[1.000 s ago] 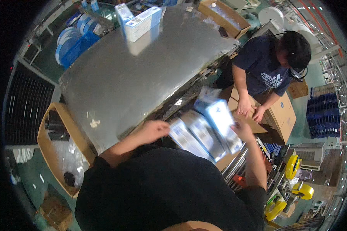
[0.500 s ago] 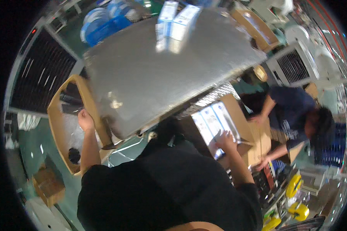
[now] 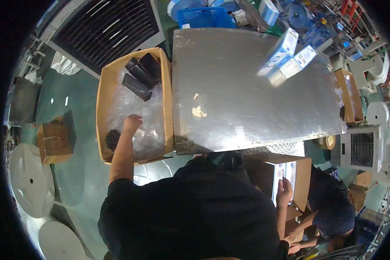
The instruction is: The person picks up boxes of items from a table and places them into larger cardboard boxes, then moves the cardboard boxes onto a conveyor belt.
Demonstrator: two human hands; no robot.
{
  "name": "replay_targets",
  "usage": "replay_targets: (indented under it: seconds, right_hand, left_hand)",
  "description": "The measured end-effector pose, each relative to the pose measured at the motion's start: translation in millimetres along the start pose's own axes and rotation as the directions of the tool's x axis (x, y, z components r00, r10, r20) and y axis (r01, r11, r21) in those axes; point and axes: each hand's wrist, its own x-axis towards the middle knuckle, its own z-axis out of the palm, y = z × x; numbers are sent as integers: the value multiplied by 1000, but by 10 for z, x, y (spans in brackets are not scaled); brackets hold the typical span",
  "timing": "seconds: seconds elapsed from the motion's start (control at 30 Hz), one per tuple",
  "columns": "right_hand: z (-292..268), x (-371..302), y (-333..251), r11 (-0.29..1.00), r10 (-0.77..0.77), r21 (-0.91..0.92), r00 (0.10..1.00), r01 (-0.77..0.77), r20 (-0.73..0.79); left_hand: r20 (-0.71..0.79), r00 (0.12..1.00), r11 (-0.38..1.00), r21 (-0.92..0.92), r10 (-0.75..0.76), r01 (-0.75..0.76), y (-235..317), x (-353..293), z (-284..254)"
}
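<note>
My left hand point(image 3: 132, 124) is over a tall-sided carton point(image 3: 100, 99) on the left, its fingers curled together above crumpled clear plastic point(image 3: 148, 112). Whether a piece of that plastic is pinched between them, I cannot make out. Black box-like pieces point(image 3: 142, 74) lie at the carton's far end, and a dark round bundle point(image 3: 112, 139) near its left wall. On the right, my right hand point(image 3: 284, 192) is beside white-and-blue boxes point(image 3: 280, 172) packed in an open brown carton point(image 3: 304, 174). Its fingers point up, slightly apart, with nothing seen in them.
A metal-topped table point(image 3: 234, 95) spans the middle, with white-and-blue boxes point(image 3: 286, 51) at its far right. A co-worker point(image 3: 333, 203) bends at the lower right. A blue crate point(image 3: 206, 18) stands beyond the table; a small carton point(image 3: 55, 142) sits on the floor at left.
The view has swung, so the table and both cartons sit differently in it. My left hand is deeper over the plastic; my right hand's spread fingers have lifted from the boxes' tops.
</note>
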Motion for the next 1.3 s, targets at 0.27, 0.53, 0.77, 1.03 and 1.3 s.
replay_targets:
  seconds: [0.27,0.53,0.77,1.03,1.3]
  right_hand:
    - [213,130,-472,970,-154,181,987,161,-51]
    - [545,229,-1062,794,-239,602,954,86,179]
    - [204,64,-27,846,-85,531,973,-43,214]
    - [239,-40,1804,545,767,508,642,-667,20]
    - [-4,-17,1859,542,840,193,527,-818,-127]
  left_hand:
    - [-459,773,891,109,439,-441,174,36,-359]
    - [317,548,472,-866,774,-166,2701,-1299,1005]
    - [772,133,781,-600,622,-174,3504,-2862,2332]
    - [722,175,735,-607,669,-302,3598,-3432,2894]
    - [656,234,630,-467,717,-620,3920,-3082,2888]
